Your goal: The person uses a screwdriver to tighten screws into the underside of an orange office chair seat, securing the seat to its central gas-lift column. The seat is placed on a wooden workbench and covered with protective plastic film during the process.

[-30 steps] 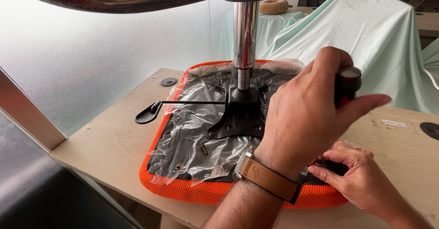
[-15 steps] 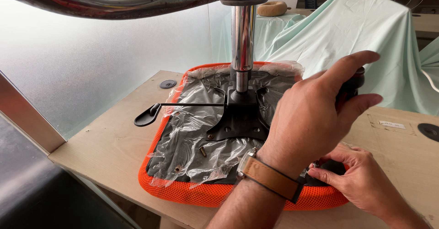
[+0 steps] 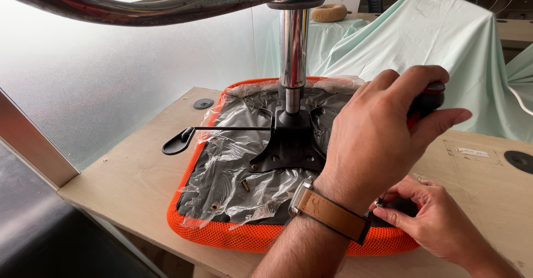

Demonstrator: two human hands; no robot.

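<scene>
Now left hand (image 3: 377, 139) regripped screwdriver handle (image 3: 430, 97), fingers closed.

Left hand (image 3: 383, 139) fingers re-wrapped around screwdriver handle (image 3: 427, 101)

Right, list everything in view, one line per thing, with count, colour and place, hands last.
Chair seat: one, orange mesh edge, upside down on the table.
Plastic wrap: one sheet, clear, crinkled over the seat's underside.
Mounting plate: one, black, at the seat's centre.
Column: one, chrome, rising from the plate.
Lever: one, black, sticking out to the seat's left.
Table: one, pale wood, under the seat.
Cloth: pale green, draped behind.
Watch strap: one, tan, on the left wrist.
Left hand: wrapped on a black-and-red tool handle.
Right hand: fingertips at the seat's right edge.
</scene>
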